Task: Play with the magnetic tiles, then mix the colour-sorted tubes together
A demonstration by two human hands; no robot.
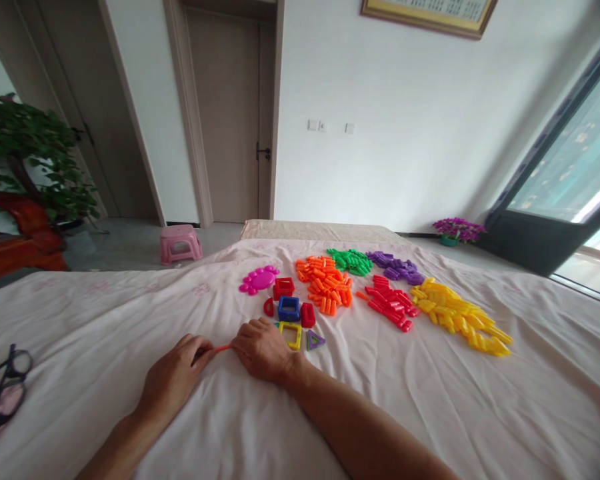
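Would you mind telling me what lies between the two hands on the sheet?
In the head view, a thin orange stick spans the gap between the left hand and the right hand, pinched at each end above the sheet.

Everything lies on the bed (430, 400). Taking the square frame (289, 308) as landmark: both hands lie just before it, the left hand (173, 377) to the left, the right hand (264, 348) nearer, a stick (223, 348) between their fingers. The flower piece (259, 279) lies behind-left. Five stick piles (390, 300) spread to its right. Glasses (7, 387) lie far left. A stool (181, 243) stands behind, off the bed.
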